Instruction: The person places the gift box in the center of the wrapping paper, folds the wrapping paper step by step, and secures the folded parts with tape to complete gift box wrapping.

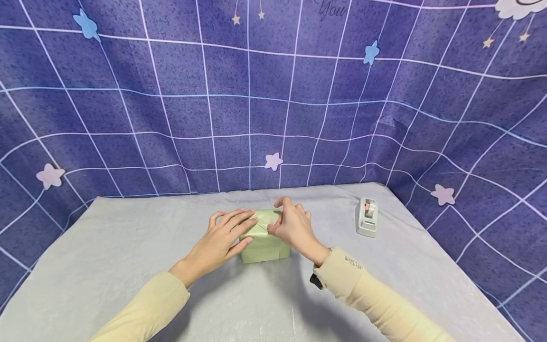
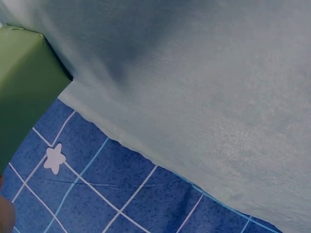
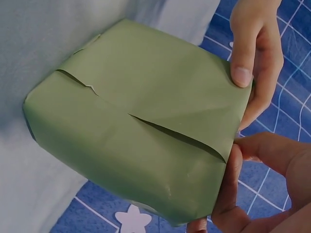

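A box wrapped in pale green paper (image 1: 265,247) stands on the covered table between both hands. My left hand (image 1: 222,236) rests its fairly straight fingers on the top's left side, its thumb at the front face. From the right, my right hand (image 1: 295,225) holds the top with thumb and bent index finger apart across it. A fold crosses the top between the hands. In the right wrist view, the wrapped box (image 3: 146,121) shows a long overlapping paper seam with a partly lifted edge; the left hand (image 3: 257,58) has its thumb on that face, the right hand (image 3: 267,189) at the end's edge.
A white tape dispenser (image 1: 367,217) stands to the right of the box. The table carries a pale grey cloth (image 1: 128,237). Behind and to the right hangs a blue curtain (image 1: 179,114) with a grid and stars, reaching down to the table's edge.
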`<state>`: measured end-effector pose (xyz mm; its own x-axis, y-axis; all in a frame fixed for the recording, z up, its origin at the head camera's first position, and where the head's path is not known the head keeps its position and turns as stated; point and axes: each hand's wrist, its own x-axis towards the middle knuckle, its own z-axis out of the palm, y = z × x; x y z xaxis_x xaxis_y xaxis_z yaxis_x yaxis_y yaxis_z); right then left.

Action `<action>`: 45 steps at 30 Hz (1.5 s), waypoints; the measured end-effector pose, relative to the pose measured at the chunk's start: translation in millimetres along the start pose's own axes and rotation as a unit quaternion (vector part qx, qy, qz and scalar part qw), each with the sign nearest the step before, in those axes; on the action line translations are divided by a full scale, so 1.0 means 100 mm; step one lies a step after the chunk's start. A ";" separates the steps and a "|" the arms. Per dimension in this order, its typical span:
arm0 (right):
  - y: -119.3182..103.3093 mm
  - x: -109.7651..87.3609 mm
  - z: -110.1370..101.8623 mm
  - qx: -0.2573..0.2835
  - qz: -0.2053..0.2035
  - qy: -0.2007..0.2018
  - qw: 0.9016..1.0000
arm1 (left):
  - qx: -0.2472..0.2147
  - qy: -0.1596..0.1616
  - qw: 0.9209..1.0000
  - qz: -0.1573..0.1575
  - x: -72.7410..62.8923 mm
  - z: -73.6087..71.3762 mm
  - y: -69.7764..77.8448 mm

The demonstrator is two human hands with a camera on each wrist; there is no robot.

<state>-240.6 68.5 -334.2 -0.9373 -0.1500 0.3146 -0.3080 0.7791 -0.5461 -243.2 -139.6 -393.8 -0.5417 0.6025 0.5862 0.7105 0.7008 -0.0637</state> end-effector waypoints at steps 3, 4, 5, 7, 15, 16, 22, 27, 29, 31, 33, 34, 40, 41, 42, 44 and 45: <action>-0.01 0.00 -0.01 -0.003 0.004 -0.005 1.000 | -0.001 0.000 1.000 0.001 0.00 0.00 0.00; -0.01 0.00 -0.02 -0.004 0.006 -0.008 1.000 | -0.001 -0.001 1.000 0.000 0.00 0.00 0.01; -0.02 0.01 -0.03 -0.005 0.007 -0.011 1.000 | -0.001 -0.002 1.000 0.000 0.00 0.00 0.01; -0.03 0.01 -0.04 -0.006 0.012 -0.018 1.000 | 0.000 -0.005 1.000 -0.002 0.01 0.00 0.01; 0.01 0.02 -0.09 0.007 0.043 -0.039 0.998 | 0.001 -0.006 1.000 -0.004 0.00 0.01 0.00; 0.02 0.02 -0.09 0.017 0.049 -0.039 0.998 | 0.001 -0.004 1.000 -0.003 0.00 0.01 0.00; 0.16 0.02 -0.07 0.101 0.069 -0.032 0.992 | 0.002 0.000 1.000 0.001 0.00 0.00 0.00; 0.22 0.00 -0.04 0.161 0.087 -0.038 0.982 | 0.002 -0.001 1.000 -0.001 0.00 0.01 0.00; 0.24 0.00 -0.03 0.205 0.110 -0.058 0.971 | 0.003 -0.002 1.000 -0.001 0.00 0.01 -0.01; 0.26 0.00 -0.02 0.267 0.139 -0.091 0.949 | 0.002 -0.003 1.000 -0.001 0.00 0.01 -0.01; 0.28 0.00 -0.02 0.323 0.166 -0.124 0.923 | 0.002 -0.004 1.000 -0.001 0.00 0.00 0.00; 0.28 0.01 -0.03 0.343 0.177 -0.136 0.912 | 0.003 -0.005 1.000 -0.001 0.00 0.00 0.00; 0.30 0.03 -0.02 0.356 0.200 -0.155 0.899 | -0.003 -0.005 1.000 -0.004 -0.01 0.01 0.00; 0.31 0.03 -0.01 0.351 0.201 -0.153 0.902 | -0.002 -0.005 1.000 -0.004 -0.02 0.01 0.00; 0.31 0.03 0.00 0.346 0.203 -0.151 0.903 | -0.002 -0.005 1.000 -0.004 -0.02 0.01 0.00; 0.31 0.02 0.02 0.335 0.206 -0.148 0.908 | -0.001 -0.004 1.000 -0.003 -0.02 0.01 0.00; 0.31 0.02 0.03 0.331 0.206 -0.147 0.909 | -0.001 -0.004 1.000 -0.003 -0.01 0.00 0.00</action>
<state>-252.7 91.1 -352.8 -0.9684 -0.1605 -0.1910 0.1403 0.2829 -0.9488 -243.0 -140.6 -394.9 -0.5490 0.6016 0.5802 0.7083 0.7034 -0.0592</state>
